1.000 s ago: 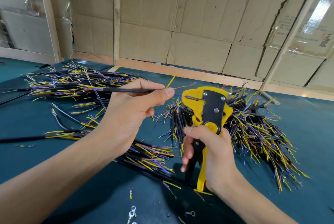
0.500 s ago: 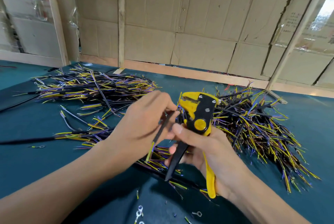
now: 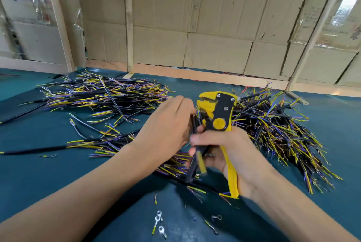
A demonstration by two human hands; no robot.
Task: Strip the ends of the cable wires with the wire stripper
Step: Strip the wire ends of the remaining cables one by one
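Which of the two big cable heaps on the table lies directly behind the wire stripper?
The right heap: it spreads behind the yellow wire stripper held in the right hand. The left heap lies apart, beyond the left hand.

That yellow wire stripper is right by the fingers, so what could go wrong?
The left hand holds a black cable just beside the wire stripper; a squeeze by the right hand might nip fingertips. Bare wire ends in the pile could prick skin.

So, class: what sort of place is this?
Probably a small cable-assembly workshop: heaps of cut cables on a green bench, loose ring terminals, and cardboard-lined walls.
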